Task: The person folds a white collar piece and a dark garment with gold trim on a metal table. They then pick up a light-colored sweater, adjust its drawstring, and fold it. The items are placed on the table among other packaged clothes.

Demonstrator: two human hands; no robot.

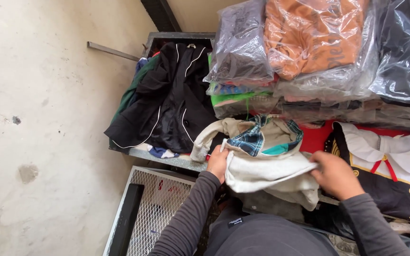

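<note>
My left hand (218,163) and right hand (334,174) both pinch a soft cream garment (266,173) with a blue plaid lining, held over the shelf edge (167,160). Behind it sit shiny clear bags: a grey bag (240,45), an orange bag (312,33), and maybe a black one.

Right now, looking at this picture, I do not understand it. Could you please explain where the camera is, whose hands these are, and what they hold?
The camera sits on a person's head and looks down, so both arms in grey sleeves are that person's own. The left hand and the right hand grip a cream garment with a blue plaid lining. It lies on a metal shelf. To the left is a black jacket with white piping. Behind are clothes in clear plastic bags. To the right lies a black garment with a white collar. Below stands a white wire rack.
</note>
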